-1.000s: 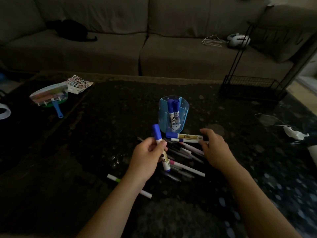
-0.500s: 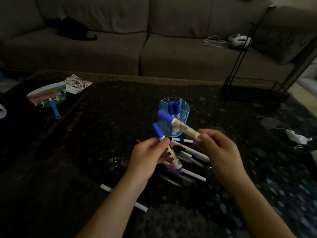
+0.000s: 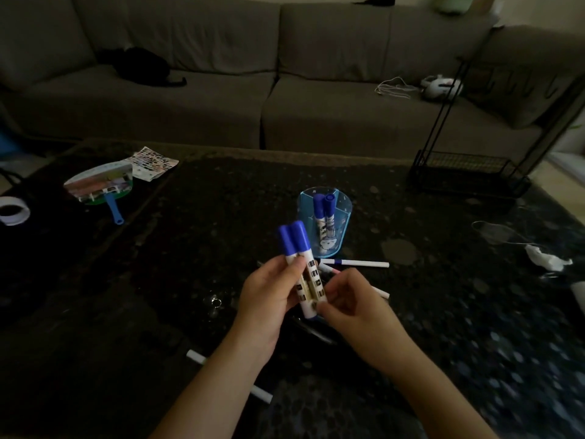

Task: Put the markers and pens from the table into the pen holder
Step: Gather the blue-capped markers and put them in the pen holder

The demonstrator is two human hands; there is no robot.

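Two blue-capped white markers (image 3: 299,248) stand side by side, caps up, above the dark table (image 3: 158,312). My left hand (image 3: 269,299) grips their barrels and my right hand (image 3: 348,299) pinches their lower ends. Just behind them is the clear blue pen holder (image 3: 343,223) with two blue-capped markers (image 3: 323,210) in it. A white pen with a blue band (image 3: 357,263) lies flat between holder and hands. More pens are mostly hidden under my hands. A white marker (image 3: 196,356) lies under my left forearm.
At the table's far left are a hand fan with a blue handle (image 3: 104,188), a sticker sheet (image 3: 152,163) and a tape roll (image 3: 12,210). A black wire rack (image 3: 468,172) stands at the back right, crumpled white paper (image 3: 547,259) lies right. A grey sofa (image 3: 285,90) runs behind.
My right hand lifted a blue-capped marker off the table and brought it against the one in my left hand. Both markers now stand together, held by both hands.
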